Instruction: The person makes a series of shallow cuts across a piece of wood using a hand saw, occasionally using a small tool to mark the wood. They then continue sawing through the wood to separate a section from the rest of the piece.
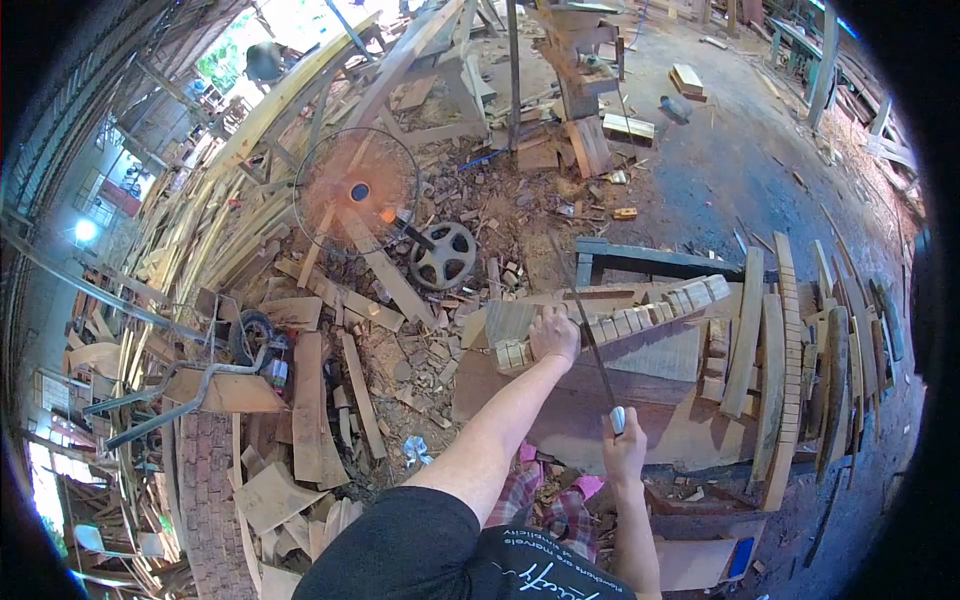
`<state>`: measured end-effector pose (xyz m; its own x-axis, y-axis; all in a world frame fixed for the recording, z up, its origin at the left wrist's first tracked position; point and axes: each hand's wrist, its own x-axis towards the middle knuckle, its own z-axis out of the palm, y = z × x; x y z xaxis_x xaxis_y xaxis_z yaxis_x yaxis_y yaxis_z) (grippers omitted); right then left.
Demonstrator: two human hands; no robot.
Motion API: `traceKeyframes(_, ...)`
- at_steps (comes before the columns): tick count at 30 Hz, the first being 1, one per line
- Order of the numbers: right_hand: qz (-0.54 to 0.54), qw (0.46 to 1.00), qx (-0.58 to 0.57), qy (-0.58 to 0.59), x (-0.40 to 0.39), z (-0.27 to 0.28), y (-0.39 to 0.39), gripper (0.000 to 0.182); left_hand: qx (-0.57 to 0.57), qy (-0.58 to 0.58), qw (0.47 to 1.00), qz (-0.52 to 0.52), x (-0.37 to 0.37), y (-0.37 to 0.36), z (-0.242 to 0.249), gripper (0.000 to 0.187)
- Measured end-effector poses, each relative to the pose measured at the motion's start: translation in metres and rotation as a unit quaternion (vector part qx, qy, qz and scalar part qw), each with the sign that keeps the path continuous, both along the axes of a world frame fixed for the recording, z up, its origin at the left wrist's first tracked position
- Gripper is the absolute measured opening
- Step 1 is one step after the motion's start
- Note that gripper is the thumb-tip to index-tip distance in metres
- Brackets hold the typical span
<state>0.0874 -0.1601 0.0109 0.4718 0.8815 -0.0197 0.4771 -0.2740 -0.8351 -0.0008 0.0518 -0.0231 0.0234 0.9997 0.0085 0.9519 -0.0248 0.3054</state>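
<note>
In my right hand (624, 452) is the pale handle of a handsaw, my fingers closed round it. The long, narrow dark blade of the handsaw (596, 362) slants up and away, crossing a notched strip of wood (650, 315). My left hand (555, 335) grips this strip left of the blade, fingers bent over it. Close cuts divide the strip into block-like teeth. Beneath it lies a broad wooden board (640, 362), which serves as the work surface.
Curved wooden pieces (772, 370) stand in a row at right, one with many cuts. A fan (360, 190) stands ahead over wood scraps. To the left is a wheelbarrow (225, 390) beside offcuts. A dark wooden beam (655, 260) lies behind the board.
</note>
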Motion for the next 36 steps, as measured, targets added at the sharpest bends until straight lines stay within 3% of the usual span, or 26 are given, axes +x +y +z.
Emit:
traceKeyframes(6,-0.007,0.999,-0.016,0.047,-0.002,0.007,-0.047,0.022,0.017,0.007,1.0,-0.001,0.002,-0.003,0.008,0.026)
traceKeyframes(12,0.005,1.0,0.019,-0.007,-0.002,-0.003,0.015,0.021,0.013,-0.007,1.0,-0.004,0.0,-0.003,0.005,0.026)
traceKeyframes(16,0.004,0.999,0.05,0.007,-0.004,0.007,-0.043,0.022,0.014,-0.006,1.0,0.009,0.001,-0.002,0.005,0.026)
traceKeyframes(18,-0.022,0.996,-0.042,0.082,-0.005,0.014,-0.065,0.023,0.004,-0.011,1.0,0.002,0.002,-0.003,0.006,0.027)
traceKeyframes(22,-0.02,0.999,0.017,0.04,-0.009,0.008,-0.017,0.023,-0.037,0.001,0.999,-0.012,0.0,-0.001,0.01,0.028)
traceKeyframes(25,-0.003,1.0,0.003,0.013,-0.005,0.007,0.01,0.021,0.04,0.014,0.999,-0.017,-0.001,-0.003,-0.001,0.027)
traceKeyframes(28,0.002,1.0,0.024,0.018,-0.003,0.006,-0.028,0.019,0.037,0.008,0.999,-0.006,0.0,-0.001,-0.004,0.026)
traceKeyframes(32,-0.015,0.997,-0.039,0.066,-0.003,0.015,-0.064,0.018,0.014,0.004,1.0,-0.004,0.001,-0.001,0.001,0.026)
traceKeyframes(36,-0.006,1.0,0.015,0.006,-0.005,-0.001,0.001,0.022,0.048,-0.004,0.999,-0.017,-0.002,0.0,-0.005,0.026)
